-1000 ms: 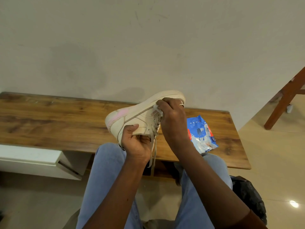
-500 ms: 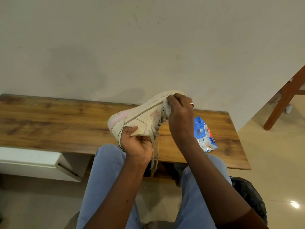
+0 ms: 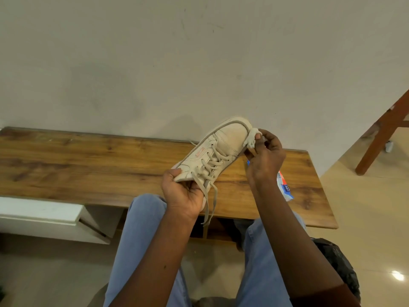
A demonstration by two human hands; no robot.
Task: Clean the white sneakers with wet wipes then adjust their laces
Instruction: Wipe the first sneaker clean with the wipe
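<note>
One white sneaker [image 3: 223, 147] is held in the air above the wooden bench, its top and laces turned up towards me and its toe pointing away to the right. My left hand [image 3: 182, 192] grips its heel end with fingers curled into the opening, and loose lace ends hang down beside that hand. My right hand [image 3: 264, 156] pinches a crumpled white wet wipe [image 3: 251, 140] against the right side of the toe. A second sneaker is not in view.
The wooden bench [image 3: 88, 165] runs along a plain wall. Behind my right wrist lies a blue wet-wipe pack [image 3: 285, 188], mostly hidden. A white drawer unit [image 3: 44, 216] sits low left, a black bag [image 3: 338, 267] low right, a wooden chair leg [image 3: 385, 129] far right.
The sneaker has rolled from lying on its side to laces-up. My right hand has slid the wipe from the lace area out to the toe.
</note>
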